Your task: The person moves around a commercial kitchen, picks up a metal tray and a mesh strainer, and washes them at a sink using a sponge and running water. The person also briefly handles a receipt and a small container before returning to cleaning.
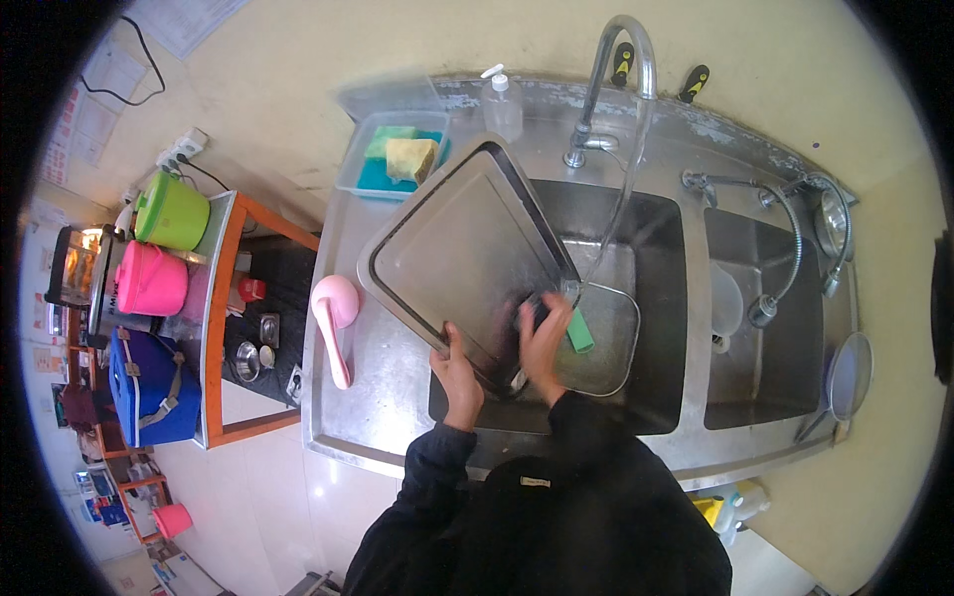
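Note:
My left hand [458, 380] grips the near edge of a rectangular metal tray [455, 246], thumb on top. The tray is tilted across the left sink basin [656, 298] and overlaps the counter. My right hand [548, 335] holds a dark scrubbing pad [530, 311] against the tray near its lower right corner; the pad is blurred and partly hidden by the fingers. Water runs from a tall curved faucet [596, 82] down beside the tray's right corner. Below in the basin lie a green object [579, 331] and a shallow rectangular container [622, 365], partly covered.
A plastic box [349, 175] with sponges and a pump bottle [503, 112] stand behind the tray. A pink ladle [335, 302] lies left on the counter. The right basin [782, 380] contains a pale container [724, 302]. An orange-framed table [223, 320] stands left.

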`<action>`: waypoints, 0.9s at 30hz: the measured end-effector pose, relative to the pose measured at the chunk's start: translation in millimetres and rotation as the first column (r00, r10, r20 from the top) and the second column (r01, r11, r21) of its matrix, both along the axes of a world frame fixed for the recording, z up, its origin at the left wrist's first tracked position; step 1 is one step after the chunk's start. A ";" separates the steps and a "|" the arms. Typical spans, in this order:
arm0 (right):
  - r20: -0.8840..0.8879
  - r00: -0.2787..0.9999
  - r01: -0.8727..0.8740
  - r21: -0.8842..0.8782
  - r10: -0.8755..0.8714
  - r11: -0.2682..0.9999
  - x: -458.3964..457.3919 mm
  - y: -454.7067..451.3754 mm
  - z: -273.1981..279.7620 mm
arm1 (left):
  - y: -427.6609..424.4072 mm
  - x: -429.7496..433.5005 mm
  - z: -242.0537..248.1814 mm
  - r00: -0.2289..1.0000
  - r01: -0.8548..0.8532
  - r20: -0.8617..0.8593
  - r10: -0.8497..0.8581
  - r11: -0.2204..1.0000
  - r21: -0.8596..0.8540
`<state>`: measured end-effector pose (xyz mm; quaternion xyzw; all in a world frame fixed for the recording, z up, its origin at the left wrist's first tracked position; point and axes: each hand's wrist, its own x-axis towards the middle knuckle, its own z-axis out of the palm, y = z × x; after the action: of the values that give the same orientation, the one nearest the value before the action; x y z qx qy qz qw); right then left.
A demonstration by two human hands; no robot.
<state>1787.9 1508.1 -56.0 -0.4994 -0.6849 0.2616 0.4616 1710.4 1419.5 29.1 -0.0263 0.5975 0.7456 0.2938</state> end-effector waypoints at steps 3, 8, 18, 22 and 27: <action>-0.001 0.981 0.193 -0.068 -0.194 0.979 -1.6 21.7 4.8 | -4.7 5.0 4.5 0.997 -0.022 -0.076 0.015 0.995 -0.100; -0.052 0.998 -0.034 0.036 0.036 0.999 -11.4 -26.2 27.6 | -5.3 1.3 3.4 0.992 0.093 -0.083 -0.091 0.995 0.027; -0.102 0.992 0.067 -0.050 -0.072 0.997 -16.5 5.5 29.5 | -9.5 3.7 6.1 0.996 0.011 -0.082 -0.015 0.999 -0.043; -0.125 0.984 -0.096 0.219 0.126 0.971 -44.7 -17.5 59.1 | -11.1 1.9 0.4 0.983 0.093 -0.156 -0.101 0.994 -0.053; -0.083 0.996 0.053 0.228 -0.034 0.972 -74.2 86.0 81.7 | -22.5 15.6 -4.8 0.983 0.084 -0.150 -0.105 0.987 -0.139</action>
<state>1713.8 1594.1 25.7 -0.4467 -0.6807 0.1898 0.5487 1726.0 1397.0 24.3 0.0415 0.6673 0.6894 0.2788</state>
